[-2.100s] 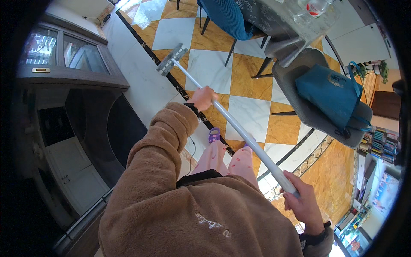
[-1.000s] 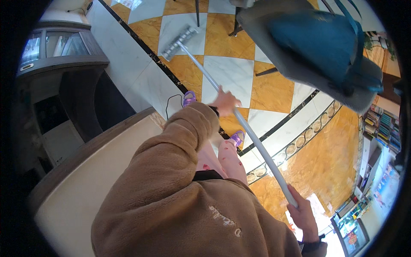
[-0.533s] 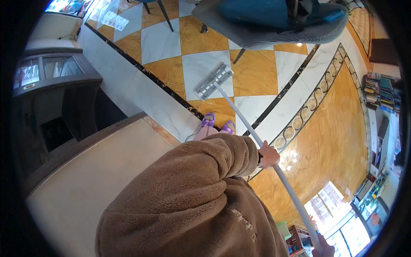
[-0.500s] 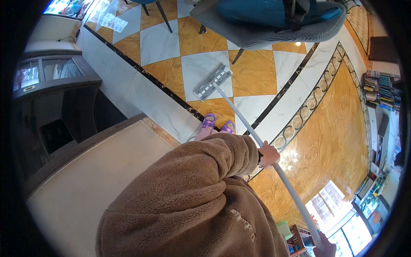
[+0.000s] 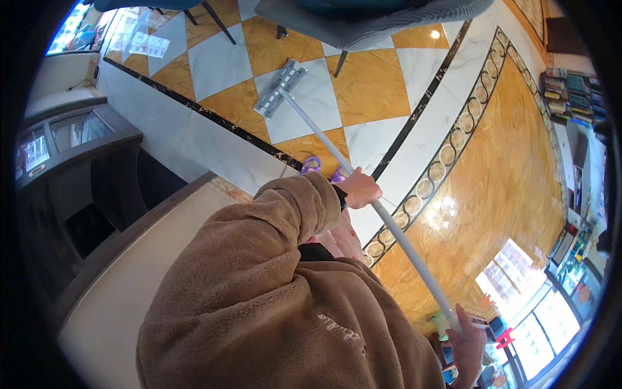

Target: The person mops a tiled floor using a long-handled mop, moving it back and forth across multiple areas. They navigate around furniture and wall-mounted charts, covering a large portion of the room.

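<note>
Both hands grip the mop pole (image 5: 337,159), the left hand (image 5: 359,189) closed around its middle and the right hand (image 5: 468,343) around its top end, its long axis slanting away to the flat mop head (image 5: 280,89) on the checkered floor (image 5: 372,84), nearer the left.

Single head-worn fisheye view, looking steeply down over brown sleeve (image 5: 272,305) at tiled floor (image 5: 363,84); close range.
</note>
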Demonstrator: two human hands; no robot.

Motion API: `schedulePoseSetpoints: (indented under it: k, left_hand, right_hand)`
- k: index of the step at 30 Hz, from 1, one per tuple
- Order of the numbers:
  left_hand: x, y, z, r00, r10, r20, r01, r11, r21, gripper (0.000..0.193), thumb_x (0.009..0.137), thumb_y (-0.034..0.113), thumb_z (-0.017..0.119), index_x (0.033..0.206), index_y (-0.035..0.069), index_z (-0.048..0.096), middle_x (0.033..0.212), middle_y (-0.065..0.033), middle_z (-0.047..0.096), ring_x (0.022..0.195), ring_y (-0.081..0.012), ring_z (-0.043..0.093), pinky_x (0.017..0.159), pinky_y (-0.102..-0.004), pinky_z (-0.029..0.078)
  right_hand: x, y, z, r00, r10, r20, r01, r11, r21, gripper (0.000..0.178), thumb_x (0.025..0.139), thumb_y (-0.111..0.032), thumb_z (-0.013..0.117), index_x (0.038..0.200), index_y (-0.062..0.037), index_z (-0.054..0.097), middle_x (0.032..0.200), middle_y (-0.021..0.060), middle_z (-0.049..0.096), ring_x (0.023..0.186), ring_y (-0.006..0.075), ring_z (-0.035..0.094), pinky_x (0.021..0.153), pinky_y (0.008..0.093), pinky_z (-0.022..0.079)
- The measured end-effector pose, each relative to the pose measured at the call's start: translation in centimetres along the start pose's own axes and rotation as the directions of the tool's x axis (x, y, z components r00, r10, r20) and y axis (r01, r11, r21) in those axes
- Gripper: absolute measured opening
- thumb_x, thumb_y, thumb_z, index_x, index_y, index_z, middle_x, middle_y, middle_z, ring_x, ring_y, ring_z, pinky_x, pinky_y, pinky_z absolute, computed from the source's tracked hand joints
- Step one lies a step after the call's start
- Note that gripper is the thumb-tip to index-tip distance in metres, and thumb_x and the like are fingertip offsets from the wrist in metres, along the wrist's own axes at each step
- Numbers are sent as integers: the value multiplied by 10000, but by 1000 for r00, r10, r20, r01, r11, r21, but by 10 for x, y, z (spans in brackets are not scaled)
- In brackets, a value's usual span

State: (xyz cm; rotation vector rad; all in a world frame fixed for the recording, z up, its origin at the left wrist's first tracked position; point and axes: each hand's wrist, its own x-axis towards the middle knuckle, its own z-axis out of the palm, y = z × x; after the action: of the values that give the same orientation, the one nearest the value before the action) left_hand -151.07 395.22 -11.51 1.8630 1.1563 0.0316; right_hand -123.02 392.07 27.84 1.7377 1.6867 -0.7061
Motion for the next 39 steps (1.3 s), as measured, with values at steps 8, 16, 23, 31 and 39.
schedulePoseSetpoints:
  k: [8,16,23,31,39]
  left_hand:
    - [18,96,42,941,233,247,-239,971,-9,51,808,182,657,818,177,707,828,-47,702,842,-270,694,726,-497,482]
    - [23,219,81,664,544,512,-519,829,-208,68,790,150,671,843,161,713,830,-73,701,839,-309,681,693,-439,531]
    - [5,245,96,543,480,688,-620,782,-56,126,804,209,713,881,119,757,847,-95,715,817,-279,686,701,-434,535]
    - [65,170,69,744,399,537,-584,779,230,130,807,211,705,926,232,754,907,19,734,872,-223,695,845,-531,394]
    - [137,145,16,888,279,365,-418,820,390,165,842,232,655,969,189,751,1002,-18,710,1151,-255,566,1011,-787,258]
  right_hand:
    - [-86,50,-9,888,279,365,-274,959,-67,481,913,-162,559,1392,-116,543,972,204,695,741,209,684,574,366,482]
    - [-246,80,12,862,441,249,-487,857,168,477,912,-168,656,1377,-113,564,714,138,642,628,133,530,559,341,448]
    - [-307,88,113,606,510,610,-786,502,361,485,899,-162,662,1373,-127,564,680,138,617,609,157,548,559,351,457]
    - [-260,72,122,642,449,621,-760,482,437,518,901,-145,648,1401,-125,515,696,127,620,615,158,556,564,346,462]
    - [-161,82,96,734,360,575,-671,514,535,554,902,-127,634,1430,-122,466,711,116,623,620,160,564,570,340,466]
